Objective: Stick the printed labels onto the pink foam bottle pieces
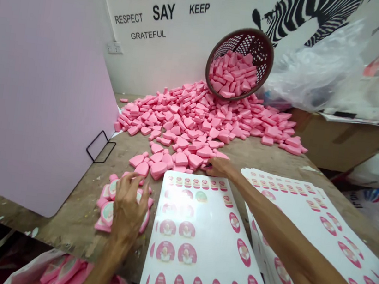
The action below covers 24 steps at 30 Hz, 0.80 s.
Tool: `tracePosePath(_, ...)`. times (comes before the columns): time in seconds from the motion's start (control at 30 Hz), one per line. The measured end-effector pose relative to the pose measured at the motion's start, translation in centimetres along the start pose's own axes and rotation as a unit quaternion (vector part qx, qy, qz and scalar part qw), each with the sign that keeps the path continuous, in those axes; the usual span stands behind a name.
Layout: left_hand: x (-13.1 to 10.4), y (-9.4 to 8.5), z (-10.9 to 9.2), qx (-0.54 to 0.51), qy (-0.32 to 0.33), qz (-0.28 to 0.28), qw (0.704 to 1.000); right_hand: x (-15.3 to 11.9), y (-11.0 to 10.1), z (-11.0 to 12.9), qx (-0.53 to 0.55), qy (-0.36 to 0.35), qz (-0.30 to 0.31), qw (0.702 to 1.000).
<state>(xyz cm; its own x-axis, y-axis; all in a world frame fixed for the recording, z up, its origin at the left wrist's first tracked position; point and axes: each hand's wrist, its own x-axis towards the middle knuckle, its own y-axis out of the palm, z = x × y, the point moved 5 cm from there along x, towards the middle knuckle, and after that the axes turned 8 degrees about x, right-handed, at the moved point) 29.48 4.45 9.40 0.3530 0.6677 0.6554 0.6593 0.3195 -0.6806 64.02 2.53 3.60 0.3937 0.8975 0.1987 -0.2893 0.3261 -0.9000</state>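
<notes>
My left hand [128,204] rests over a small group of labelled pink pieces [106,212] at the left, its fingers bent and spread near their top edge. My right hand [220,167] reaches to the front edge of the pile of plain pink pieces [192,119]; its fingertips are partly hidden, and whether they grip a piece is unclear. Between my arms lies a white sheet of round and oval stickers [205,237]. More sticker sheets [308,218] lie stacked under my right forearm.
A brown basket [271,62] lies tipped at the back, spilling pink pieces. A pale board [38,71] with a black wire stand [96,148] fills the left. A cardboard box [346,144] and plastic bags stand at right. Below the table edge, a bag [32,272] holds labelled pieces.
</notes>
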Motion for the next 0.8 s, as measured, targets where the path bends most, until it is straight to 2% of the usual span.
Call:
tracePosePath(0.07, 0.0, 0.8, -2.1, -0.088, 0.002, 0.027, 0.996, -0.4, -0.9, -0.3, 0.037, 0.008, -0.021, 0.999)
tracePosePath(0.13, 0.0, 2.1, -4.1, -0.164, 0.0, 0.079, 0.983, -1.4, -2.1, -0.2, 0.079, 0.024, -0.058, 0.995)
tracePosePath(0.23, 0.2, 4.4, -7.5, -0.232, 0.008, 0.141, 0.963, -4.1, -3.6, 1.6, 0.141, 0.038, -0.096, 0.985)
tracePosePath(0.3, 0.3, 5.8, -9.5, -0.279, 0.01, 0.169, 0.945, -6.1, -4.0, 3.7, 0.228, 0.038, -0.092, 0.969)
tracePosePath(0.37, 0.2, 7.3, -10.8, -0.352, -0.028, 0.221, 0.909, -8.1, -3.6, 5.5, 0.356, 0.036, -0.045, 0.933)
tracePosePath(0.4, 0.0, 8.0, -11.0, -0.39, -0.071, 0.252, 0.883, -8.9, -3.2, 6.2, 0.401, 0.033, -0.015, 0.915)
tracePosePath(0.43, -0.4, 8.6, -10.9, -0.421, -0.121, 0.279, 0.855, -9.7, -2.8, 6.4, 0.411, 0.032, 0.004, 0.911)
tracePosePath(0.47, -0.9, 9.1, -10.6, -0.441, -0.172, 0.3, 0.829, -10.3, -2.4, 6.3, 0.386, 0.032, 0.006, 0.922)
tracePosePath(0.53, -1.9, 9.5, -9.6, -0.463, -0.249, 0.315, 0.79, -11.3, -1.9, 5.1, 0.294, 0.039, -0.029, 0.955)
tracePosePath(0.6, -2.7, 9.8, -8.8, -0.475, -0.279, 0.322, 0.77, -12.0, -1.3, 3.8, 0.218, 0.043, -0.066, 0.973)
tracePosePath(0.67, -3.4, 10.1, -8.4, -0.486, -0.294, 0.33, 0.754, -12.5, -0.5, 3.1, 0.186, 0.031, -0.071, 0.979)
tracePosePath(0.8, -4.1, 10.9, -8.4, -0.49, -0.302, 0.334, 0.746, -13.0, 0.2, 3.3, 0.125, -0.004, -0.082, 0.989)
